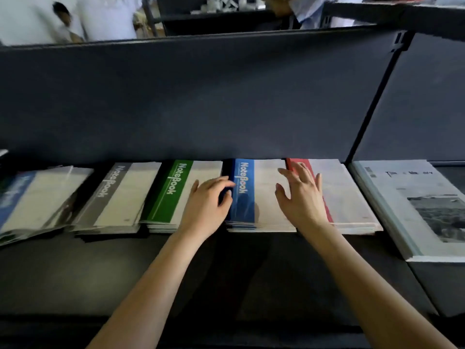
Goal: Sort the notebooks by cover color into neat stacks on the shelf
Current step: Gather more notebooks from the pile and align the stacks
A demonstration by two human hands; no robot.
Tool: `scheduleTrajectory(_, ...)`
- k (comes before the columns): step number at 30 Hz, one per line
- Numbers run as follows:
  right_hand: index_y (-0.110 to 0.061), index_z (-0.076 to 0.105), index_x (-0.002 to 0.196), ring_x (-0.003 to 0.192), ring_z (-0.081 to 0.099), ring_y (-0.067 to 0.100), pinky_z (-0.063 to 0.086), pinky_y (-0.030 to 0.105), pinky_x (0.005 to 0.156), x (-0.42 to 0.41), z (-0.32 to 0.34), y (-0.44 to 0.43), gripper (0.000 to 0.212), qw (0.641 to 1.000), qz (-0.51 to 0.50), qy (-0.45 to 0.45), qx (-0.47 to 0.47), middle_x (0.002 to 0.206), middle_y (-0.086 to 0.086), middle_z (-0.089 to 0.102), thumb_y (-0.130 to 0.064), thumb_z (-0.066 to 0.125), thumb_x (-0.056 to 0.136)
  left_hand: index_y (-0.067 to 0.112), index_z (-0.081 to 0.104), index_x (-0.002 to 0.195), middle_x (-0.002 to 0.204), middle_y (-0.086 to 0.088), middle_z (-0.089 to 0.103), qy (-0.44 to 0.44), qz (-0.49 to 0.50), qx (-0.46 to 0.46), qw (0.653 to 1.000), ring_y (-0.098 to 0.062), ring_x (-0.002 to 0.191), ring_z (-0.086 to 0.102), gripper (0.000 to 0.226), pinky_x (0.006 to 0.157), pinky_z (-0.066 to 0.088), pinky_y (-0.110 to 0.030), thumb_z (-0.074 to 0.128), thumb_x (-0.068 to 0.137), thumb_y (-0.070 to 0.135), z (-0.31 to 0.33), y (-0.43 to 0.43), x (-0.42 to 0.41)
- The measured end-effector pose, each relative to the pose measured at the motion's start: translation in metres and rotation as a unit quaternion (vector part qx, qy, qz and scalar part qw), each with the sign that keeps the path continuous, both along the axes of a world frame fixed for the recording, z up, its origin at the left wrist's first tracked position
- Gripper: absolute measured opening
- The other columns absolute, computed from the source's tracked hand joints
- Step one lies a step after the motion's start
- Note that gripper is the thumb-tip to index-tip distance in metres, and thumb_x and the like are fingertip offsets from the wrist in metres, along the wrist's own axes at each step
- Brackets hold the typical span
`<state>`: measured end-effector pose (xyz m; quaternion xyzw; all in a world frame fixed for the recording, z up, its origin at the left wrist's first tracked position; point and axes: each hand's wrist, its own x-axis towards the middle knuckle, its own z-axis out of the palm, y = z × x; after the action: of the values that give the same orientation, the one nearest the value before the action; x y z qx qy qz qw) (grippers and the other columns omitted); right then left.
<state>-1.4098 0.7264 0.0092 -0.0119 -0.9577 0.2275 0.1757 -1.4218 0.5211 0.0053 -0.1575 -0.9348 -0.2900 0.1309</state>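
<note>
Several stacks of notebooks lie in a row on a dark shelf (251, 260). From left: a loose, slanted pile topped by a blue-striped cover (37, 197), a grey-striped stack (115, 195), a green-striped stack (171, 192), a blue-striped stack (261, 197) and a red-striped stack (347, 195). My left hand (208, 200) rests at the left edge of the blue stack, its fingers curled against the dark spine. With fingers spread and straight, my right hand (302, 195) lies over the seam between the blue and red stacks.
A stack of larger white booklets with a grey photo (415, 205) lies in the adjoining bay to the right, behind a slanted upright post (372, 102). A dark back panel (201, 96) closes the shelf. People in white stand beyond it.
</note>
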Motion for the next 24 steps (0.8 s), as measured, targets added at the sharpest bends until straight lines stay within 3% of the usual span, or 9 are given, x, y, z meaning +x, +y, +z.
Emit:
scheduleTrajectory(3, -0.017, 0.053, 0.134, 0.144, 0.023, 0.023, 0.005, 0.041, 0.117, -0.012, 0.001, -0.043, 0.039, 0.996, 0.077, 0.015, -0.032, 0.153, 0.006, 0.032, -0.026, 0.052, 0.096, 0.015, 0.068, 0.110, 0.123, 0.001, 0.064, 0.026, 0.045, 0.006, 0.999, -0.018, 0.119, 0.057, 0.027, 0.106, 0.039, -0.049, 0.050, 0.090, 0.019, 0.000, -0.041, 0.014)
scheduleTrajectory(6, -0.015, 0.057, 0.130, 0.141, 0.027, 0.027, 0.012, 0.049, 0.116, -0.020, 0.000, -0.090, 0.036, 0.989, 0.142, 0.015, -0.039, 0.150, 0.008, 0.036, -0.027, 0.053, 0.095, 0.015, 0.068, 0.108, 0.121, 0.000, 0.064, 0.021, 0.115, 0.007, 0.993, -0.020, 0.115, 0.058, 0.022, 0.104, 0.039, -0.047, 0.058, 0.089, 0.010, 0.001, -0.084, 0.031)
scheduleTrajectory(11, -0.017, 0.055, 0.131, 0.143, 0.022, 0.026, 0.012, 0.049, 0.117, -0.014, -0.004, -0.160, 0.038, 0.970, 0.241, -0.010, -0.031, 0.152, 0.007, 0.032, -0.030, 0.050, 0.096, 0.014, 0.069, 0.106, 0.119, -0.003, 0.066, 0.008, 0.193, 0.037, 0.980, -0.025, 0.112, 0.060, 0.024, 0.098, 0.046, -0.047, 0.058, 0.088, 0.005, -0.005, -0.147, 0.061)
scheduleTrajectory(16, -0.021, 0.053, 0.134, 0.143, 0.019, 0.022, 0.011, 0.037, 0.116, -0.012, -0.002, -0.200, 0.038, 0.958, 0.284, -0.039, -0.031, 0.154, 0.005, 0.028, -0.031, 0.047, 0.098, 0.021, 0.067, 0.112, 0.124, 0.004, 0.062, -0.015, 0.243, 0.064, 0.968, -0.020, 0.119, 0.054, 0.024, 0.102, 0.043, -0.039, 0.057, 0.092, 0.011, -0.009, -0.178, 0.066)
scheduleTrajectory(20, -0.015, 0.056, 0.130, 0.136, 0.036, 0.027, 0.032, 0.037, 0.111, -0.013, 0.004, -0.230, 0.036, 0.951, 0.297, -0.055, -0.071, 0.152, 0.007, 0.031, -0.024, 0.052, 0.096, 0.021, 0.067, 0.112, 0.121, 0.005, 0.062, -0.016, 0.244, 0.071, 0.967, -0.019, 0.116, 0.054, 0.025, 0.099, 0.042, -0.033, 0.056, 0.092, 0.010, -0.010, -0.200, 0.065)
scheduleTrajectory(24, -0.013, 0.057, 0.129, 0.114, 0.056, 0.034, 0.038, 0.025, 0.099, -0.013, 0.010, -0.267, 0.035, 0.942, 0.312, -0.064, -0.105, 0.152, 0.005, 0.032, -0.019, 0.053, 0.095, 0.014, 0.066, 0.113, 0.123, 0.000, 0.062, 0.002, 0.262, 0.090, 0.961, -0.021, 0.115, 0.056, 0.027, 0.098, 0.044, -0.034, 0.057, 0.090, 0.004, -0.009, -0.237, 0.060)
